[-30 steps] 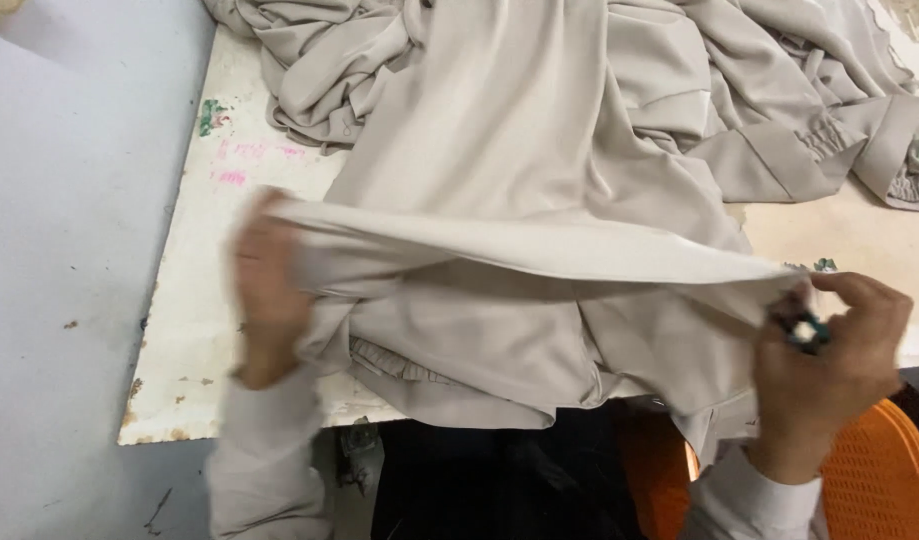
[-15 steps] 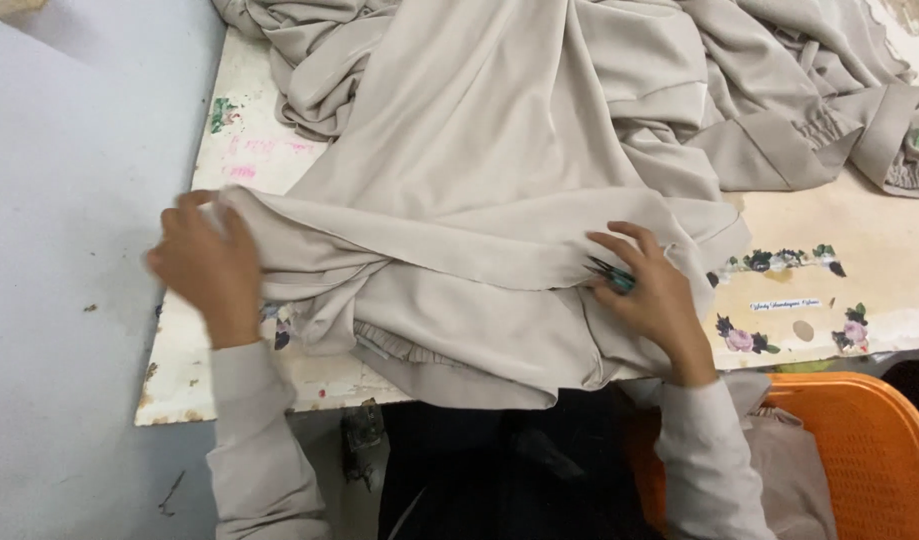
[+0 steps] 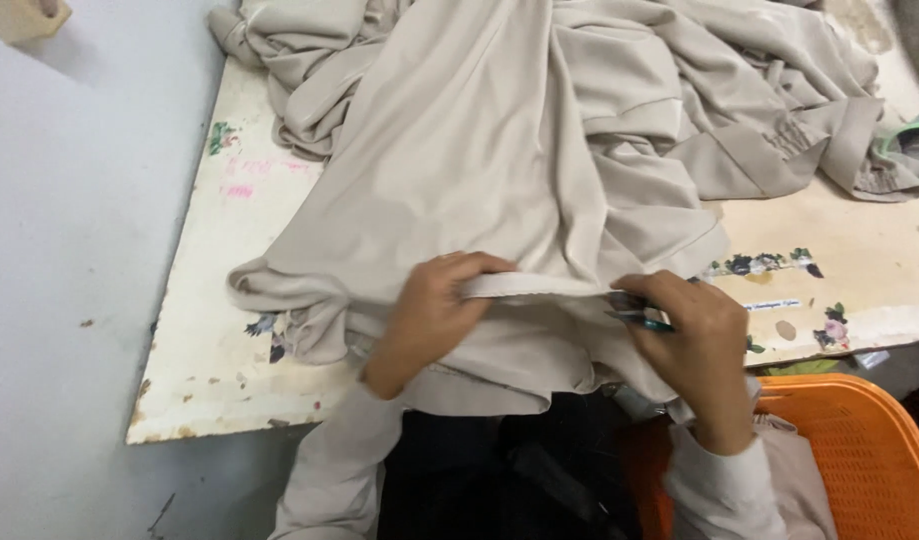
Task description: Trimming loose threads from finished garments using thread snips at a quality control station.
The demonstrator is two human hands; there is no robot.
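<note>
I see my left hand (image 3: 429, 315) pinching a folded hem of the beige garment (image 3: 499, 190), its grip clamped on the cloth edge near the front of the surface (image 3: 219, 330). My right hand (image 3: 694, 340) holds the same hem just beside it, fingers closed on the fabric with a small teal tool (image 3: 639, 320) tucked in them. An orange basket (image 3: 839, 440) sits below right.
</note>
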